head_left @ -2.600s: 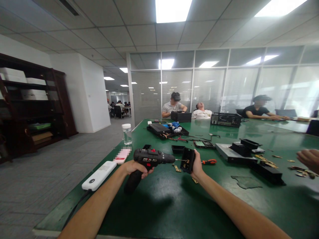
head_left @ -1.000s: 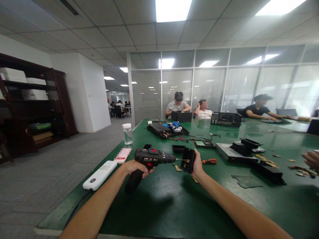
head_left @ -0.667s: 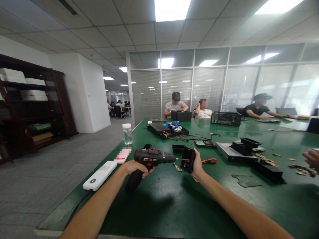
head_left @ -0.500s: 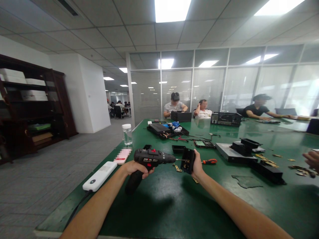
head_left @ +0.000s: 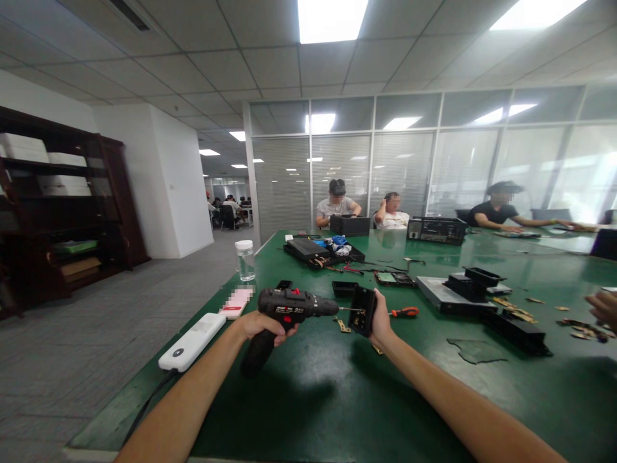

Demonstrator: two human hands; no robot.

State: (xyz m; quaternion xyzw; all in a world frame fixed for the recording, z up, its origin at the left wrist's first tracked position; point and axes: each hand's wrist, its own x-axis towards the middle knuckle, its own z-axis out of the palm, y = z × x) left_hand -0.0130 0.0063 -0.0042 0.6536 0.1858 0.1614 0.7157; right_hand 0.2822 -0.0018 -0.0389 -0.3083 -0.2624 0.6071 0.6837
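My left hand is wrapped firmly around the grip of the cordless drill, fingers curled at the trigger, with the drill level above the surface and its chuck aimed toward three o'clock. Straight out that way from this hand is the open black plastic housing, well within the drill's line; the thin driver bit runs into its hollow among brass-coloured fittings. Whether the tip touches one, I can't tell.

My right hand pinches that housing from its far side, so the housing sits in the grasp at nine o'clock, tilted with its hollow toward the drill. Some of those fingers are hidden behind it.

Just beside the right hand at three o'clock I see an orange-and-black screwdriver. A small black tray lies at ten o'clock from it, and a brass bracket at eight o'clock from the housing. Between two and three o'clock I have a flat silver case with black parts on top.

From the left hand, a white-lidded clear jar stands at eleven o'clock and a white corded unit lies near nine.
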